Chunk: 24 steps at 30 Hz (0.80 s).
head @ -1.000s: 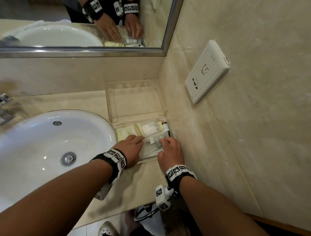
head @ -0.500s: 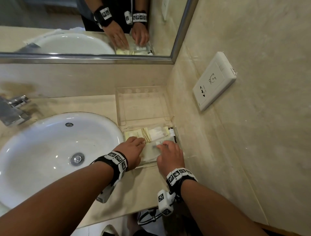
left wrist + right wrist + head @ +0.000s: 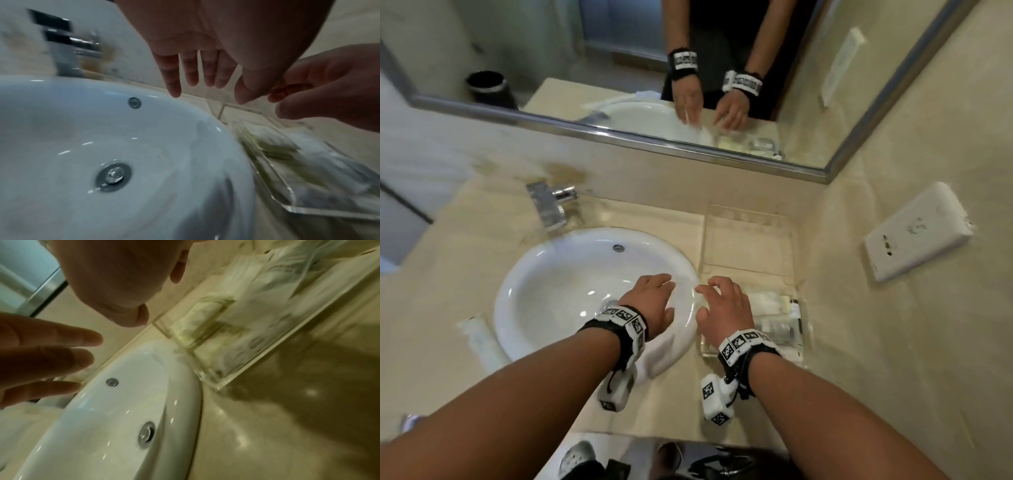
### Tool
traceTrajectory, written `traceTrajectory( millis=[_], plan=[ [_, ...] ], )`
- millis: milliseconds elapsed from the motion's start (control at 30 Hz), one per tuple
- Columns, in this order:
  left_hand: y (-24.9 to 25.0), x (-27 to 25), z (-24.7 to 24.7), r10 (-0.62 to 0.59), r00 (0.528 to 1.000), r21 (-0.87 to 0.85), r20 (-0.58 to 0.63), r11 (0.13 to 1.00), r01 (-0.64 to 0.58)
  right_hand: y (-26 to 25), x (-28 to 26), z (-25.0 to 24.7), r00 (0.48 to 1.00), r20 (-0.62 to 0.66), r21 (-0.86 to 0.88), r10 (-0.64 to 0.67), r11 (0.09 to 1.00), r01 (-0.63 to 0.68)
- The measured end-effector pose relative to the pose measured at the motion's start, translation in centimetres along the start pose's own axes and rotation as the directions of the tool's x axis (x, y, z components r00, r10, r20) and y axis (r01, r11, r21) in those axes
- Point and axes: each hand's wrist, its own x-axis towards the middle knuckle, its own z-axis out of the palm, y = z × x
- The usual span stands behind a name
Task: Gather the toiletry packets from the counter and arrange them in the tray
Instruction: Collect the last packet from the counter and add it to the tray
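Observation:
The clear acrylic tray [image 3: 746, 240] stands against the right wall, and several toiletry packets [image 3: 770, 303] lie in its front compartment. My right hand [image 3: 719, 298] hovers over the tray's left edge with its fingers loosely spread, holding nothing. Beside it, my left hand [image 3: 657, 291] hangs over the sink's right rim, fingers straight and empty. The left wrist view shows the straight fingers [image 3: 195, 69] above the basin, with blurred packets [image 3: 277, 146] off to the right. A long white packet [image 3: 479, 342] lies on the counter left of the sink.
The white sink [image 3: 571, 274] fills the middle of the beige counter, with a chrome faucet [image 3: 551, 202] behind it. A mirror [image 3: 619, 68] runs along the back wall. A white outlet plate [image 3: 917, 233] juts from the right wall near the tray.
Both hands have lifted off the packets in the tray and moved left toward the sink. The head view has pulled back and swung left, showing more counter.

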Motion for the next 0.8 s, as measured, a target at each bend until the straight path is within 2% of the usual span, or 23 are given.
traceTrajectory(
  millis=[233, 467, 667, 800],
  plan=[
    [-10.3, -8.4, -0.6, -0.285, 0.957, -0.138, -0.050, 0.951, 0.276, -10.8, 0.8, 3.2, 0.973, 0.087, -0.047, -0.212, 0.975, 0.216],
    [-19.5, -17.0, -0.6, -0.478, 0.878, -0.160, 0.029, 0.865, 0.476, -21.8, 0.1, 7.1, 0.904, 0.191, -0.045, -0.383, 0.916, 0.398],
    [-25.3, -21.7, 0.1, -0.584, 0.807, -0.149, 0.091, 0.793, 0.591, -27.2, -1.0, 10.0, 0.830, 0.372, -0.085, -0.415, 0.875, 0.476],
    [-27.7, -22.8, 0.6, -0.615, 0.785, -0.169, 0.079, 0.768, 0.618, -29.1, -1.8, 12.1, 0.793, 0.492, -0.142, -0.360, 0.865, 0.481]
  ],
)
